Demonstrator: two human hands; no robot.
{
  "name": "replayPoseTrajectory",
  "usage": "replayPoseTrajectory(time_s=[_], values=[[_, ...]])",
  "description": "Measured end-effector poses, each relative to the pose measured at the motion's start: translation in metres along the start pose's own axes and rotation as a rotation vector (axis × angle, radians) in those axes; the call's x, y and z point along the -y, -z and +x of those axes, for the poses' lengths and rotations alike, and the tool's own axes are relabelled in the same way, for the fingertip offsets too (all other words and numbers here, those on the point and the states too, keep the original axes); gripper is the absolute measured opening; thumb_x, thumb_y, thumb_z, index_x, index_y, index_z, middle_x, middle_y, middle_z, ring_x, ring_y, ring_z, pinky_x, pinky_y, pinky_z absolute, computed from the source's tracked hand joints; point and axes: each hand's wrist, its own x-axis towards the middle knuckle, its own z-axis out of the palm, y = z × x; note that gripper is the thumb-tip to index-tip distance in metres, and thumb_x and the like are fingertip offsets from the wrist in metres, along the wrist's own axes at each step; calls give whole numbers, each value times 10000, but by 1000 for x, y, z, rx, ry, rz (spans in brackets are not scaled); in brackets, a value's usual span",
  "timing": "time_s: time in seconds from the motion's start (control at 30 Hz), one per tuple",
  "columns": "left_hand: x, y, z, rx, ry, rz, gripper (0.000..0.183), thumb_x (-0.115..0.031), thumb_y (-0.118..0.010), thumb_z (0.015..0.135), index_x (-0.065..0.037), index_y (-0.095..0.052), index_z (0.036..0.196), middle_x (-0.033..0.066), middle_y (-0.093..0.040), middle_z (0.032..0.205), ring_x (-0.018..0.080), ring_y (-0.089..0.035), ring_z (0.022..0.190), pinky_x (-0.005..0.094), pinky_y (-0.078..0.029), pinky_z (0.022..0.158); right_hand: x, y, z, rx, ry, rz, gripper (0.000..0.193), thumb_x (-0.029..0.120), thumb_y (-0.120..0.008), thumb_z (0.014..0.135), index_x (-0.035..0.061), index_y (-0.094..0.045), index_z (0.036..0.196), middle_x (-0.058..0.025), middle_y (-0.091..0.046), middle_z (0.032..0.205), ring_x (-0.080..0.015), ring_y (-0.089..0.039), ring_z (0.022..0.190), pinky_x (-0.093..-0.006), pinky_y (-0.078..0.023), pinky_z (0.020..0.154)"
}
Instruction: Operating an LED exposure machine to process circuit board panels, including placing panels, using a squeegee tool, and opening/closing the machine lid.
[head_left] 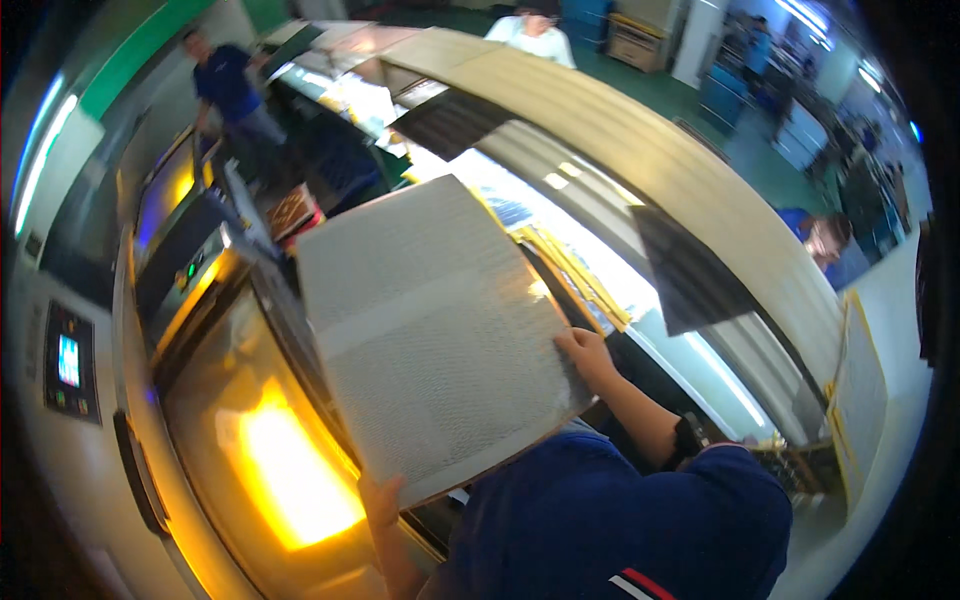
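Holding a pale grey panel (430, 330) between them, the two hands grasp it near its lower end. The left hand (382, 498) is closed on the bottom left corner; the right hand (585, 358) is closed on the right edge, above the bottom right corner, with a dark watch (692, 435) on the wrist. The panel is roughly rectangular, bears a fine pattern, and is held in front of the person's body, between a machine on the left and a bright bench on the right. The machine has a window (290, 470) glowing yellow and, at far left, a small screen (68, 360). Beyond the panel's right edge lie yellow strips (575, 275). A dark sheet (690, 270) hangs along the bench, below a long beige cover (640, 130). A co-worker in dark blue (230, 85) stands at upper left; a person in white (535, 42) and another in blue (828, 245) appear on the bench's far side.
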Motion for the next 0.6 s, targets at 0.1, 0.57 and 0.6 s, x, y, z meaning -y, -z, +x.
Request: replayPoseTrajectory(time_s=[0.1, 0.57, 0.6], values=[[16, -50, 42, 184, -21, 428, 450, -134, -699, 777, 28, -609, 1187, 104, -666, 1047, 219, -638, 934, 344, -486, 882, -46, 71, -34, -254, -37, 132, 365, 316, -660, 901, -39, -694, 984, -65, -685, 834, -116, -593, 732, -292, -474, 709], [87, -282, 89, 396, 532, -36, 524, -214, -590, 950, -20, -398, 1397, 140, -608, 1220, 239, -648, 970, 348, -526, 792, -182, 137, -11, -504, -122, 652, 439, 186, -604, 969, -15, -470, 1336, -131, -575, 1303, -255, -547, 1183, -401, -423, 1014], [98, -286, 94, 398, 543, -23, 524, -214, -590, 950, -20, -398, 1397, 140, -608, 1220, 239, -648, 970, 348, -526, 792, -181, 142, -2, -490, -124, 738, 440, 203, -606, 970, 11, -467, 1341, -106, -604, 1261, -230, -593, 1097, -379, -468, 937]])
